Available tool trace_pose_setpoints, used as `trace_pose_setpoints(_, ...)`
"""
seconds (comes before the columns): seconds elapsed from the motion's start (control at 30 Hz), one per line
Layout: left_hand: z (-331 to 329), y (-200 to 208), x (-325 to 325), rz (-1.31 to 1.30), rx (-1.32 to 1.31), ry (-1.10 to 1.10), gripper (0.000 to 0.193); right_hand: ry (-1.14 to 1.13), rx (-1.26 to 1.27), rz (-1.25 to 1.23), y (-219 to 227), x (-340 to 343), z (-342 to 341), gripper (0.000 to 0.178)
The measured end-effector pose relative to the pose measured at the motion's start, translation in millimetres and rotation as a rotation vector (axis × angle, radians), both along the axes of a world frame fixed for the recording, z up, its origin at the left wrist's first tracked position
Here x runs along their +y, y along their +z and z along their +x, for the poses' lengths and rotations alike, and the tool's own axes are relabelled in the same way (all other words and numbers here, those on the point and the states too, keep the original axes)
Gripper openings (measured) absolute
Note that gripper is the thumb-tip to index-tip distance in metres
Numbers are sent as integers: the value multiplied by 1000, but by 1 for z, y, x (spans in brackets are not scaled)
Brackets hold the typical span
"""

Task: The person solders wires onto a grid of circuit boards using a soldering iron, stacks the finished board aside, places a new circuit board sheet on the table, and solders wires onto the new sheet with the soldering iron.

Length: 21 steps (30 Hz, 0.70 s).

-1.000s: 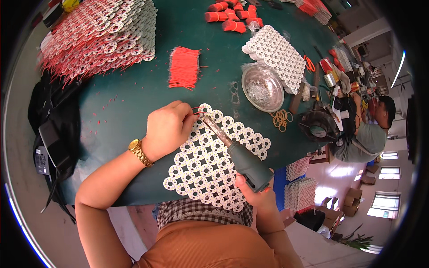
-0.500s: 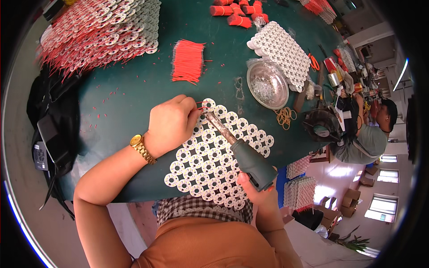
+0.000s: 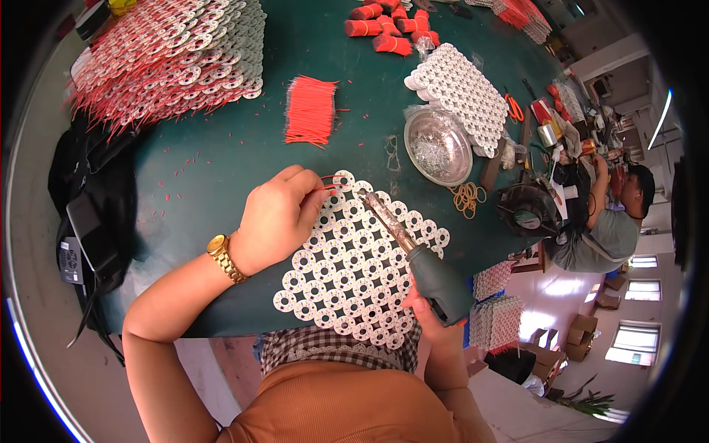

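Note:
A sheet of joined white ring-shaped circuit boards [image 3: 344, 278] lies on the green table in front of me. My left hand [image 3: 275, 215], a gold watch on its wrist, is closed at the sheet's upper left edge. Thin red wires [image 3: 329, 178] stick out of its pinched fingertips over the top rings. In my right hand [image 3: 430, 317] is a soldering iron [image 3: 437, 282] with a dark green handle and a worn metal barrel. Its tip points up and left at the upper rings, a short way right of the wires; whether it touches a ring I cannot tell.
Beyond the sheet lies a bunch of red wires [image 3: 310, 111]. A metal bowl [image 3: 437, 148], rubber bands [image 3: 467, 199] and stacked white boards [image 3: 461, 96] are to the right. A tall pile of wired boards [image 3: 177, 66] stands far left. Another person [image 3: 602, 221] sits at right.
The soldering iron has moved right and slightly down, its tip away from the wires at my left fingertips. My left hand has shifted slightly and still pinches the wires.

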State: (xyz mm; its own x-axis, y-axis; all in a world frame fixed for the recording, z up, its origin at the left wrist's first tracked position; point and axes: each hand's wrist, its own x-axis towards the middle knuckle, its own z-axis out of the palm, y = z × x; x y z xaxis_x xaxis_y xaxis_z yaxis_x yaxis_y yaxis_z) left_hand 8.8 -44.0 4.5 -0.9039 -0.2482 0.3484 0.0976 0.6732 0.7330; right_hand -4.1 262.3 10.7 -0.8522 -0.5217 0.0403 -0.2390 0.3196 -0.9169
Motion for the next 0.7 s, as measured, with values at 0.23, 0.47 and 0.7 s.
trace_pose_setpoints(0.23,-1,-11,4,-108,-129,-83,11,51,19,-3,1,-6,2,24)
trace_pose_setpoints(0.47,-4,-11,4,-216,-160,-107,15,32,-49,35,3,-10,3,28)
trace_pose_setpoints(0.7,-4,-12,4,-235,-168,-118,14,2,-113,27,6,-15,5,27)
